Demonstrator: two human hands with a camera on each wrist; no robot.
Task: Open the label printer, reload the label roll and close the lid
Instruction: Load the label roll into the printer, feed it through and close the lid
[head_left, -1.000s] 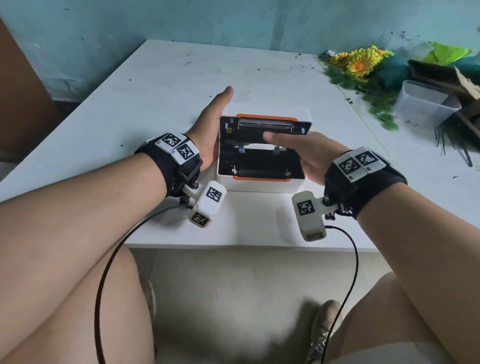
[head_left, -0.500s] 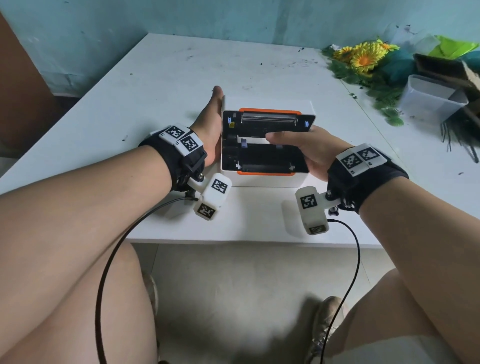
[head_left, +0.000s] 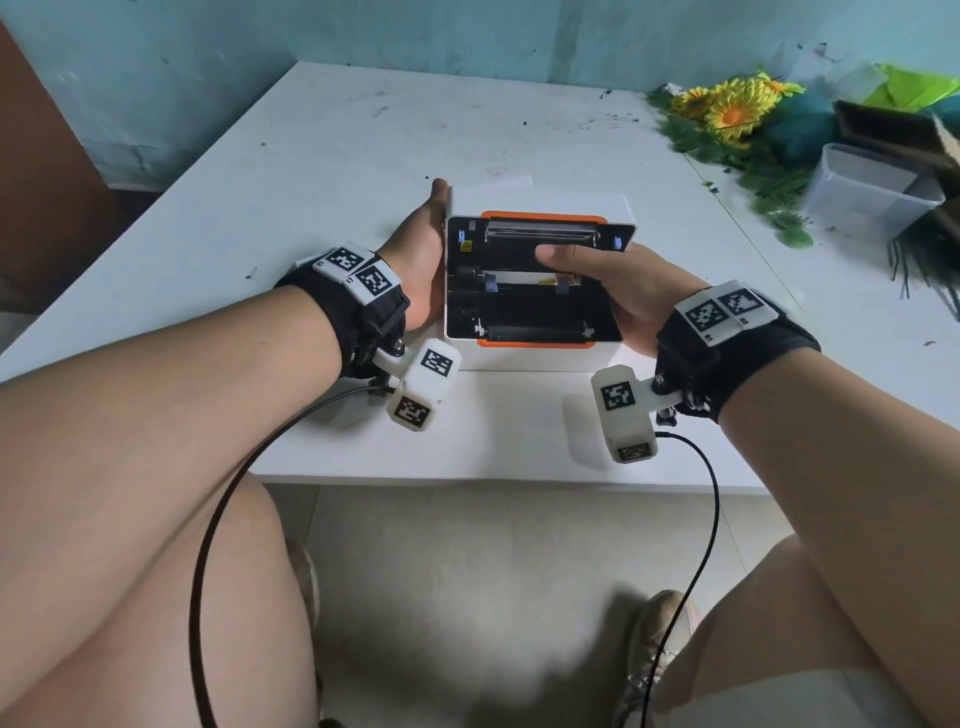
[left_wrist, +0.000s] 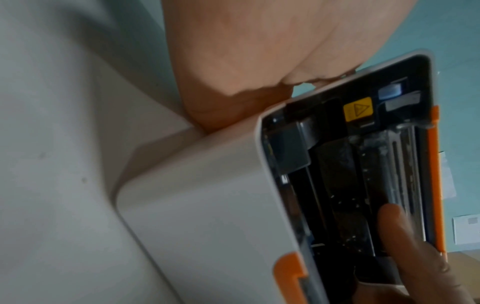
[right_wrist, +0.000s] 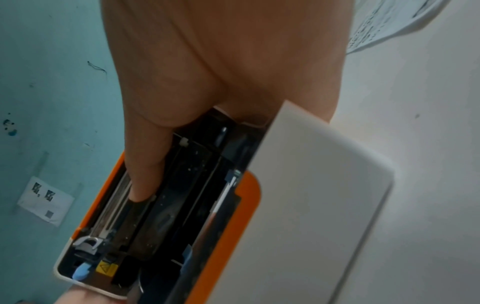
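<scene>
A white label printer (head_left: 535, 358) with orange trim sits near the front of the white table (head_left: 322, 171). Its lid (head_left: 540, 231) is raised, with the black inner face and metal bar toward me. My left hand (head_left: 421, 260) lies flat against the printer's left side, fingers straight. My right hand (head_left: 623, 291) holds the lid at its right end, thumb (head_left: 558, 255) pressed on the inner face and fingers hidden behind. The left wrist view shows the printer (left_wrist: 207, 195) and that thumb (left_wrist: 400, 230). In the right wrist view the thumb (right_wrist: 145, 164) lies across the open bay. I see no label roll.
Artificial sunflowers (head_left: 732, 111), green leaves, a clear plastic tub (head_left: 867, 192) and a cardboard box (head_left: 893, 130) crowd the table's back right. The table's front edge (head_left: 493, 480) runs just below my wrists. A blue wall stands behind. Cables hang from both wrist cameras.
The lid shows slightly more of its inner face, with my right thumb a little higher on it. My left thumb has dropped against the printer's side. My head has moved closer.
</scene>
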